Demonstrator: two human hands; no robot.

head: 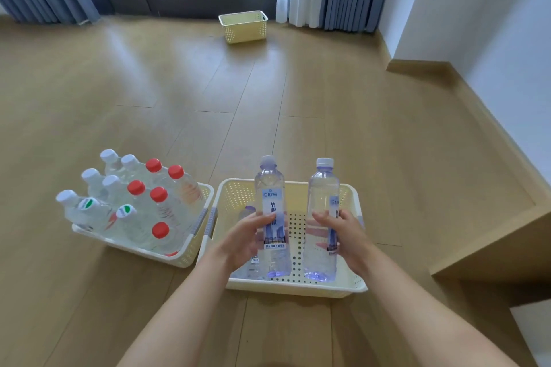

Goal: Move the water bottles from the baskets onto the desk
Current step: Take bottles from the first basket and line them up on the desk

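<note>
Two clear bottles stand upright over the cream basket (354, 287), one clasped in the left hand (249, 240), the other (322, 219) in the right hand (343, 234); left of them, a full basket (195, 243).

I've one head view, looking forward and down, close over the near basket (298, 287), floor (208, 92) beyond.

Clear glossy plastic bottles (272, 217), perforated matt plastic basket (298, 287), smooth wood floor (208, 92)

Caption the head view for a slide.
Left hand and right hand each hold a bottle upright over the near basket.
</note>
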